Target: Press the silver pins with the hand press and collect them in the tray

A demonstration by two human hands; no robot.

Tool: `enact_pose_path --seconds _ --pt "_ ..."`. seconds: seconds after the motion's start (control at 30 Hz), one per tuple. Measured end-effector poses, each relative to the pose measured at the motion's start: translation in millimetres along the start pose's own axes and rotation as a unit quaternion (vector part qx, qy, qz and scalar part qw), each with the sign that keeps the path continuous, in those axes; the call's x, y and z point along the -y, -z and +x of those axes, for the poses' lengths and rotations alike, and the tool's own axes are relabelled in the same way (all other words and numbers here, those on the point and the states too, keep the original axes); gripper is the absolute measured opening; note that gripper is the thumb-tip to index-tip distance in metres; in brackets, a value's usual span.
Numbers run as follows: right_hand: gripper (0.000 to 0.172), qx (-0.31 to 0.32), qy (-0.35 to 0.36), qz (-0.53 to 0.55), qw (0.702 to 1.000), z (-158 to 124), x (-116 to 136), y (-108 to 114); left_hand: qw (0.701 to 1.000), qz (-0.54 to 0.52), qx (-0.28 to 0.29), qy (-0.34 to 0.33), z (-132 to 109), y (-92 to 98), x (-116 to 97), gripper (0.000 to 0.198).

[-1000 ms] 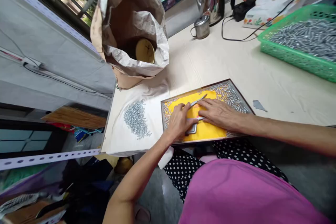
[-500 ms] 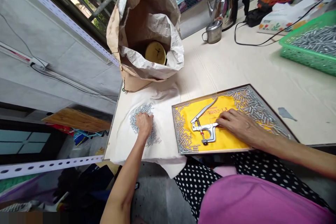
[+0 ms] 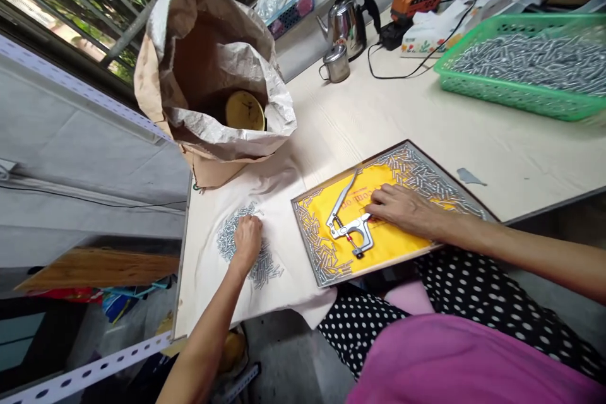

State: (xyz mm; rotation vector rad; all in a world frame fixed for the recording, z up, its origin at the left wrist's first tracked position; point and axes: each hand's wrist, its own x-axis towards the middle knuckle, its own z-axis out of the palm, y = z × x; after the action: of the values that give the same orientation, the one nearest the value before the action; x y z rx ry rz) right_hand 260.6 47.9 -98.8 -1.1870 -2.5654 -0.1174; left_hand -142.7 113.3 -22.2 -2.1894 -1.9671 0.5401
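Observation:
On the white cloth to the left lies a loose pile of small silvery metal pins (image 3: 266, 273). My left hand (image 3: 248, 241) is at the pile's right side, fingers curled in; what is inside them is hidden. A shallow framed tray (image 3: 307, 263) holds a yellow printed sheet (image 3: 392, 244) with more pins along both ends. Silver hand pliers (image 3: 354, 227) with a long lever and a screw lie on the sheet. My right hand (image 3: 396, 207) rests over the sheet beside the pliers' right end, its fingers bent together, and their tips are partly hidden.
A large paper sack (image 3: 213, 167) with a round yellowish tin (image 3: 245, 111) inside stands behind the pile. Further back are a metal mug (image 3: 336, 64), a kettle (image 3: 348, 25) and an orange battery pack (image 3: 417, 0) with a cable. A green basket (image 3: 506, 98) of metal pins stands at right.
The view has swung right, so more of the green basket shows. My left hand has drawn its fingers together at the pile's right side. My right hand stays near the pliers.

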Motion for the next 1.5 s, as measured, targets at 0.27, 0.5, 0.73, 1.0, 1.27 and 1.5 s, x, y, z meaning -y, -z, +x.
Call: enact_pose_path --seconds 0.27,0.5,0.73,1.0,1.27,1.5 --pt "0.01 -0.017 0.023 -0.001 1.0 3 -1 0 0.997 -0.08 -0.009 0.004 -10 -3.3 1 0.025" --pt "0.009 -0.02 0.017 -0.01 1.0 4 2 -1 0.991 -0.122 -0.007 0.048 -20 -4.8 -8 0.024" --pt "0.008 -0.008 0.019 -0.005 1.0 6 2 7 0.989 -0.115 0.011 0.089 -18 4.7 -6 0.022" --pt "0.007 0.011 0.007 0.017 1.0 6 4 8 0.97 -0.141 0.012 0.197 -12 9.5 -15 0.04" --pt "0.011 0.02 -0.003 0.011 1.0 6 5 9 0.954 -0.191 0.002 0.229 6 16.4 -14 0.016" --pt "0.017 0.049 -0.016 0.027 0.998 7 4 18 0.843 -0.516 -0.008 0.153 -25 45.4 -67 0.021"
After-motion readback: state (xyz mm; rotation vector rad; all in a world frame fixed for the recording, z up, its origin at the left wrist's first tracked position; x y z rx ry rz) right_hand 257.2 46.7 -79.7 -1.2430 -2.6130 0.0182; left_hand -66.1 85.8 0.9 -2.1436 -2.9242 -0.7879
